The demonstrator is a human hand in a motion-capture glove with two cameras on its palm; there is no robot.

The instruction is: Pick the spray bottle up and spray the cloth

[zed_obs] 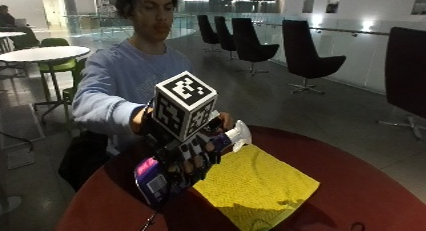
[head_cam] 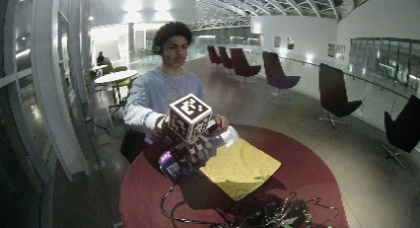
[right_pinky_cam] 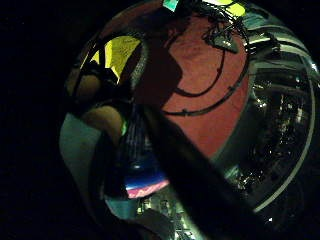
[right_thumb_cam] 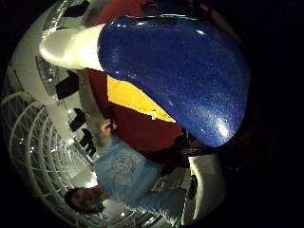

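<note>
The gloved right hand (zed_obs: 183, 156) has its grip wrapped around the spray bottle (zed_obs: 200, 158), fingers curled over the glossy, speckled blue body, which is held tilted above the tabletop (zed_obs: 359, 191) at centre-left of the outside view. The bottle's smooth white nozzle (zed_obs: 238, 134) juts out above the near edge of the cloth (zed_obs: 256, 188). The cloth is a yellow, finely textured rectangle lying flat on the dark red round tabletop, lower centre. Black high-backed chairs (zed_obs: 307, 53) line a pale wall at upper right; a round white table (zed_obs: 43, 53) stands at upper left.
</note>
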